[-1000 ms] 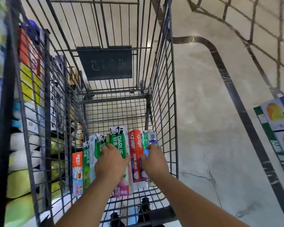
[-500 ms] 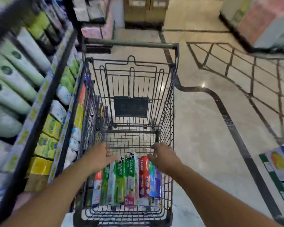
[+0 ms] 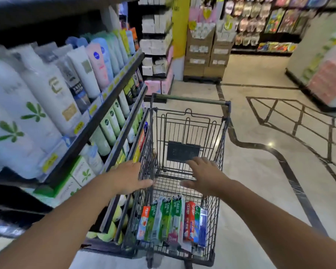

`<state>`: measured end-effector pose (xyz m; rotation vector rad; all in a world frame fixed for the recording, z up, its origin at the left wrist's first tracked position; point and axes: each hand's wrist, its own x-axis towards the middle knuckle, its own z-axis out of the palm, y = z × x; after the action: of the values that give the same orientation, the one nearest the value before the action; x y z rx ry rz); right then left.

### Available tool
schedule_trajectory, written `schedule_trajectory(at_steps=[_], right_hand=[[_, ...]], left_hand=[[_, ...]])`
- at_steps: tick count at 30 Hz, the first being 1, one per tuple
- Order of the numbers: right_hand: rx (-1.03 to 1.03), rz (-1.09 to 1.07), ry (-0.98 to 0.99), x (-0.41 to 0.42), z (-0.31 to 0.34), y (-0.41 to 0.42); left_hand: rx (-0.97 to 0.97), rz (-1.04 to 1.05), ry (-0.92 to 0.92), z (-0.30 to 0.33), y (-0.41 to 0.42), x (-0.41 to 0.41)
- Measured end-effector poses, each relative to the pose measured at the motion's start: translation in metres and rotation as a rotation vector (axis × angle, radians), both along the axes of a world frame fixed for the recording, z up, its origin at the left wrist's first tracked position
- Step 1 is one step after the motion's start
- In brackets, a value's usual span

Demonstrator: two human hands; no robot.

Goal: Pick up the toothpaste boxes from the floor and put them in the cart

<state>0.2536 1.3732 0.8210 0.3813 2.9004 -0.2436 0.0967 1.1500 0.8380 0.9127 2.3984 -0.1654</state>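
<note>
**Boxes lying in the cart, hands hovering empty**

Lying side by side on the near floor of the cart (image 3: 224, 133): toothpaste boxes (image 3: 173, 222). Hovering above, spread wide and holding nothing: left hand (image 3: 129, 176), right hand (image 3: 204, 175). Probably handling as light, stiff, smooth cardboard; pinching across the long sides seeming safest.

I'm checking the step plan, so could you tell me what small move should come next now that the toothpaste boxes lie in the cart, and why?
Probably look down for any box left on the floor. The toothpaste boxes lie side by side on the cart bottom, both hands, left and right, are open and empty, and the visible floor shows none.
</note>
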Motion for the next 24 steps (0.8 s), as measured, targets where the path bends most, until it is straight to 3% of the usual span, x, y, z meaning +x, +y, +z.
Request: schedule_trajectory(at_steps=[7,14,24], right_hand=[[0.042,-0.021,0.005,0.03,0.019,-0.059],[0.069,0.029,-0.025,0.067,0.035,-0.174],[0.096,0.428,0.018,0.047,0.043,-0.382]], left_hand=[[0.053,0.039,-0.054,0.015,-0.069,0.04],[0.097,0.058,-0.037,0.022,-0.186,0.086],[0.218,0.405,0.077,0.038,-0.438,0.151]])
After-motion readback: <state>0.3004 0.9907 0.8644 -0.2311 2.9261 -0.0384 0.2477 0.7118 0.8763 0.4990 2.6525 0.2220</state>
